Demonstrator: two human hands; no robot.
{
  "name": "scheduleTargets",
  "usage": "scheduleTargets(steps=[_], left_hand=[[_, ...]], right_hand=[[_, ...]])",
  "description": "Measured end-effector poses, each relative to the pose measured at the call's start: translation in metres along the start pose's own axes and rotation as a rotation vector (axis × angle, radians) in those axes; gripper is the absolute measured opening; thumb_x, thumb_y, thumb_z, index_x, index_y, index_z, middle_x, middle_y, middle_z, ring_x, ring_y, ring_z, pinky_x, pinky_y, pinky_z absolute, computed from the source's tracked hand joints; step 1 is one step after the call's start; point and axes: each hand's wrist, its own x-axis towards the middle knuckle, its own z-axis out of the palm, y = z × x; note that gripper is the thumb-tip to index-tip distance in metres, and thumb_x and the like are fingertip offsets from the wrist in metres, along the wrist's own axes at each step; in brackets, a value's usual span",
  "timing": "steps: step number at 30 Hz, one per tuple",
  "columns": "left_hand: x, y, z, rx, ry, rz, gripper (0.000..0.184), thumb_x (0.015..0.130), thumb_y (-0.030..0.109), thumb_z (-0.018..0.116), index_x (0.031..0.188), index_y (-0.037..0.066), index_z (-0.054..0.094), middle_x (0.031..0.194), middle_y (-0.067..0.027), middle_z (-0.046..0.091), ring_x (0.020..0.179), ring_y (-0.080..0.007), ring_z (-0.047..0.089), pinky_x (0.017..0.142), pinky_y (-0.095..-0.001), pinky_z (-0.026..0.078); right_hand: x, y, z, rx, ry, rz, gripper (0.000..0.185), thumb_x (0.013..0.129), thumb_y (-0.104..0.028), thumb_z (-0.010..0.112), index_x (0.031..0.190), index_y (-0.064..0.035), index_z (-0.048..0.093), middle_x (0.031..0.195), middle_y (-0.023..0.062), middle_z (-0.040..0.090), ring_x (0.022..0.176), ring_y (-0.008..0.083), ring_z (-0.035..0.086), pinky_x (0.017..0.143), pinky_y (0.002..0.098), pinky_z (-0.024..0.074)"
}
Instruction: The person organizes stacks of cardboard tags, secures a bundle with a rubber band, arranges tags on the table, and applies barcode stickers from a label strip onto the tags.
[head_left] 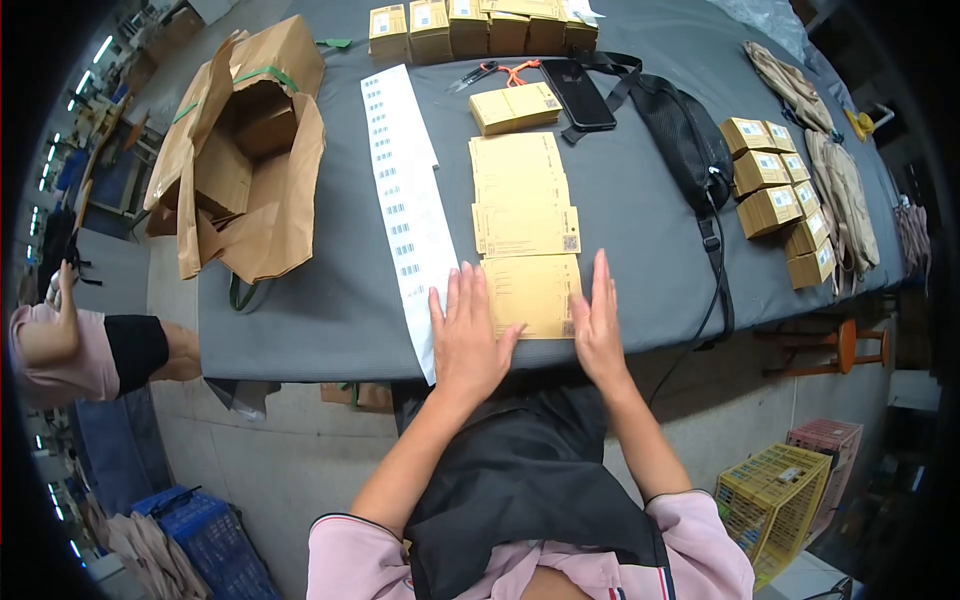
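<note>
Yellow printed cards [530,290] lie in an overlapping column in front of me on the grey cloth-covered table. My left hand [468,330] lies flat with fingers stretched, over the edge of a long white sheet of barcode labels [398,200] and at the left side of the nearest card. At that card's right edge stands my right hand [599,325], fingers straight and thumb apart. Neither hand grips anything. Beyond the column sits a thicker stack of yellow cards [513,108].
A large open brown paper bag [250,150] stands at the left. Behind the cards lie a black phone [578,95], scissors [474,75] and bundled card stacks [430,35]. A black waist bag [685,135] and more bundles [770,208] are on the right. Another person [85,345] is at far left.
</note>
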Motion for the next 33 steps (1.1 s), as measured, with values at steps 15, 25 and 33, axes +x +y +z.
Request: scheduleTargets(steps=[15,25,33], left_hand=[[0.022,-0.002,0.008,-0.067,0.049,-0.058,0.075,0.087,0.032,0.059,0.141,-0.007,0.024,0.147,-0.0258,0.025,0.140,-0.0370,0.019,0.113,-0.0501,0.008],[-0.023,-0.055,-0.025,0.121,0.242,-0.253,0.061,0.081,0.025,0.065,0.131,-0.003,0.044,0.137,-0.0202,0.041,0.125,-0.0354,0.037,0.102,-0.0487,0.026],[-0.044,-0.066,-0.033,-0.054,0.311,-0.227,0.067,0.071,0.003,0.069,0.132,-0.003,0.041,0.119,-0.0177,0.051,0.103,-0.0351,0.049,0.091,-0.0402,0.041]], right_hand=[[0.034,0.002,0.017,-0.033,-0.067,0.027,0.062,0.098,-0.027,0.041,0.145,0.0038,0.016,0.147,0.0233,0.027,0.140,0.0305,0.022,0.113,0.0481,0.0061],[-0.030,-0.077,0.024,-0.042,-0.229,-0.498,0.070,0.075,-0.019,0.072,0.134,0.0007,0.040,0.140,0.0230,0.036,0.133,0.0414,0.031,0.108,0.0496,0.0264],[-0.057,-0.064,0.070,-0.277,-0.337,-0.763,0.043,0.076,-0.009,0.060,0.118,-0.0025,0.056,0.130,0.0130,0.051,0.124,0.0302,0.045,0.101,0.0446,0.0369]])
